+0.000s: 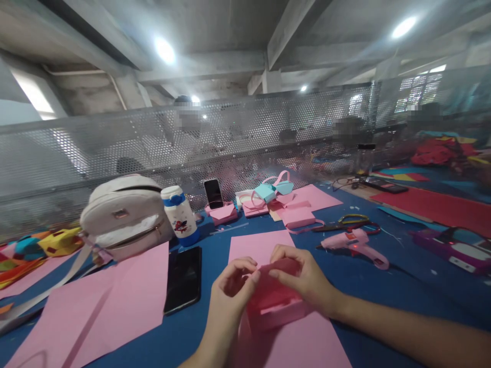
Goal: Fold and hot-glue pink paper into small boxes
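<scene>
The left hand (230,301) and the right hand (312,278) both pinch the upper edge of a small pink folded-felt pouch (278,301), thumbs against fingers. The pouch is above a flat pink felt sheet (261,245). To the right of the pouch lies a pale pink plastic glue gun (355,244), its red light glowing. If the right forearm moves outward, it could touch the gun's cord and drag it. Uneven pinching may crease the thin flap.
</scene>
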Motion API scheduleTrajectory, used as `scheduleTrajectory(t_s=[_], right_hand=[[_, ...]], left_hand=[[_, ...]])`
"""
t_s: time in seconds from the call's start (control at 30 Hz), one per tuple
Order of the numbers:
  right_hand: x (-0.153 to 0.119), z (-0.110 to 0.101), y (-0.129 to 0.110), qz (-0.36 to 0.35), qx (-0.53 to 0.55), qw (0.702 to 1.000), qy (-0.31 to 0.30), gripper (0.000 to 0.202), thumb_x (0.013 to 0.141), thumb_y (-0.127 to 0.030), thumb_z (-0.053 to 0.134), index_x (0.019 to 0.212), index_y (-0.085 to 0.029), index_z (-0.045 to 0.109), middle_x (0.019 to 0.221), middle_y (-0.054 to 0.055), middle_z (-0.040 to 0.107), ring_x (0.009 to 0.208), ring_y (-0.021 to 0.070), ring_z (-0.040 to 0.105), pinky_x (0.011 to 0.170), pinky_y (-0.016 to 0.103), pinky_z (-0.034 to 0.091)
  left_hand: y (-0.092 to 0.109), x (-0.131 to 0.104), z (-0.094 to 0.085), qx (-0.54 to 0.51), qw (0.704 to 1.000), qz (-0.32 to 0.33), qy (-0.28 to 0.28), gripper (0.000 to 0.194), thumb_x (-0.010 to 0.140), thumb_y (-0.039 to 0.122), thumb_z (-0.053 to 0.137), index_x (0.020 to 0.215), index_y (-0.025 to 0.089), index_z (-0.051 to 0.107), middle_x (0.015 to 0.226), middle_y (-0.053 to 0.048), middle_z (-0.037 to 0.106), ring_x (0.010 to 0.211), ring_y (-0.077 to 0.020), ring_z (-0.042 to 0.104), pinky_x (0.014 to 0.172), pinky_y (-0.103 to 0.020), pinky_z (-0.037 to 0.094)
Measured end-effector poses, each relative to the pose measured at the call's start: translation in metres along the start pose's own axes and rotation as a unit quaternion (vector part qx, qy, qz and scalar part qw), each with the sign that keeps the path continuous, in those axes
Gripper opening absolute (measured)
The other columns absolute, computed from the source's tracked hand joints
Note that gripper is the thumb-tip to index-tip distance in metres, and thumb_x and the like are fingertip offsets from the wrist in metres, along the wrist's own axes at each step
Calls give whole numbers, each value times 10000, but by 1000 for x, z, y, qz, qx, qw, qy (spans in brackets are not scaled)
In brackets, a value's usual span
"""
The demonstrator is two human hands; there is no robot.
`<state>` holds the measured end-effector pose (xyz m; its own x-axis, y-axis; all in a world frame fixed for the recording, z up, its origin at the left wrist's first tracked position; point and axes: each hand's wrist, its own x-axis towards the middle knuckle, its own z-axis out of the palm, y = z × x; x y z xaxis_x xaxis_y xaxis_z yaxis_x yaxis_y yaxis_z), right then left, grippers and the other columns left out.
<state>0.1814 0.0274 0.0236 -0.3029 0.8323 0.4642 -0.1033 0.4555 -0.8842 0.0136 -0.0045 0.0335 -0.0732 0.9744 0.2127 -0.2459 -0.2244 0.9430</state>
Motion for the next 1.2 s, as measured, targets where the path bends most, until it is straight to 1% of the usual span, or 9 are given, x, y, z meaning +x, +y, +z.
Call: scheduleTrajectory(t_s=[0.13,0.3,0.63,0.7,0.87,0.97,1.1,1.2], right_hand=[[-1,1,-2,-5,-7,1000,-1,209,822,-320,709,726,-185,582,712,-21,530,688,146,486,666,261,384],[-1,1,-2,-12,-8,1000,-2,197,817,-302,706,726,-181,580,717,-21,532,689,144,484,666,260,378],[-2,2,-2,-22,-22,1000,-2,166,815,-275,711,737,-182,597,722,-18,558,697,144,507,677,259,392],[-2,2,-2,-25,-20,999,-5,155,814,-268,707,740,-183,601,726,-18,561,701,145,511,678,258,392],[-2,1,-2,-28,-17,999,-8,132,816,-250,700,746,-185,610,732,-17,569,706,144,517,685,258,391],[-2,2,-3,-31,-13,999,-11,124,818,-248,699,750,-185,616,735,-16,575,708,146,524,687,260,394],[-3,3,-3,-34,-9,999,-14,119,822,-250,699,755,-184,626,739,-11,583,710,148,533,691,262,403],[-4,3,-3,-35,-7,999,-13,116,827,-248,698,757,-184,632,740,-11,586,711,147,535,694,261,405]], left_hand=[[-1,2,-1,2,1000,24,2,237,648,360,862,657,183,705,824,-34,639,872,-179,593,761,-214,459],[-4,6,-8,24,998,28,-41,204,690,348,837,676,183,718,842,-45,636,897,-192,603,773,-223,478],[1,3,-8,65,995,37,-60,175,729,335,798,696,192,702,868,-41,626,880,-191,612,753,-228,485],[2,2,-6,64,996,40,-53,182,722,334,800,689,189,696,859,-40,622,869,-189,608,747,-229,478],[7,-3,5,53,998,41,-11,210,688,340,812,661,177,681,842,-39,611,829,-184,592,716,-227,456],[8,-4,7,56,998,32,-14,197,677,328,813,657,177,687,857,-44,613,836,-185,587,709,-225,452],[8,-4,5,54,998,22,-27,176,672,312,815,661,180,698,877,-49,612,871,-195,595,731,-230,460],[8,-4,5,55,998,15,-31,182,668,315,819,659,179,699,888,-52,613,856,-191,597,715,-231,459]])
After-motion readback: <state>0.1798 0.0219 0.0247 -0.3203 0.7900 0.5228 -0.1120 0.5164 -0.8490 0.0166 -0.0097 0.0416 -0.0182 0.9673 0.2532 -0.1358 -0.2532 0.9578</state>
